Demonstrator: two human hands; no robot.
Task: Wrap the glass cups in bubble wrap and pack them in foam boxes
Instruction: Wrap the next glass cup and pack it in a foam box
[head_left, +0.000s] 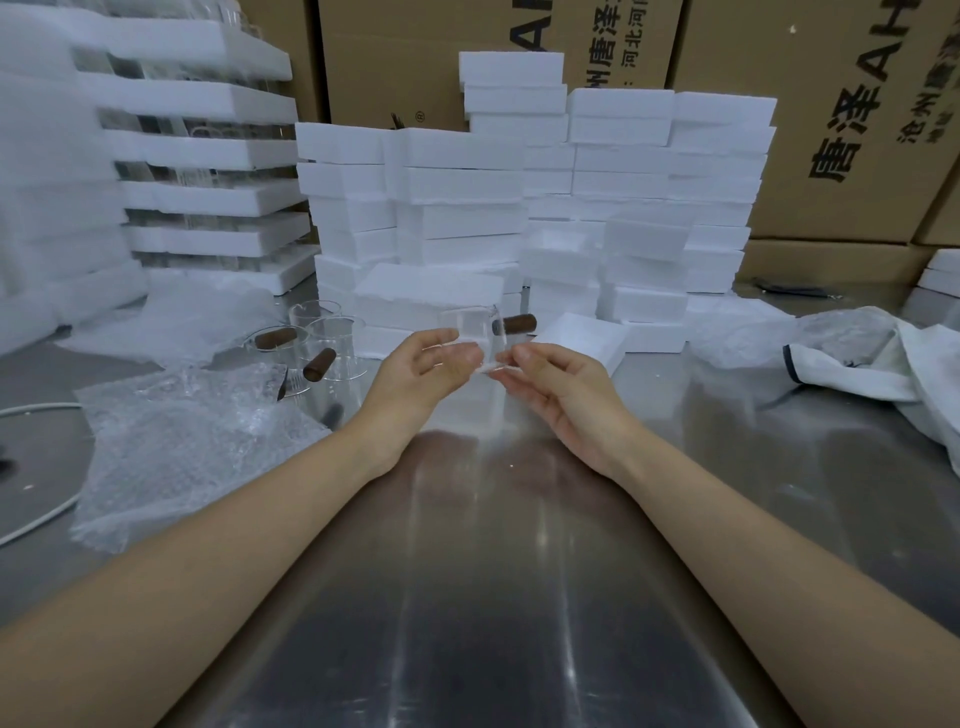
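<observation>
A clear glass cup (475, 330) with a brown wooden handle (519, 324) is held above the steel table (467, 571), between both hands. My left hand (415, 371) cups it from the left and below. My right hand (558, 387) touches its lower right edge with the fingertips. Three more glass cups (322, 343) with brown handles stand to the left. Sheets of bubble wrap (192, 447) lie in front of them. An open foam box (584, 340) sits just right of the held cup.
Stacks of white foam boxes (519, 208) fill the back of the table. Foam trays holding glassware (208, 156) are piled at the left. Cardboard cartons (831, 104) stand behind. A white bag (883, 364) lies at the right, a white cable (31, 519) at the left.
</observation>
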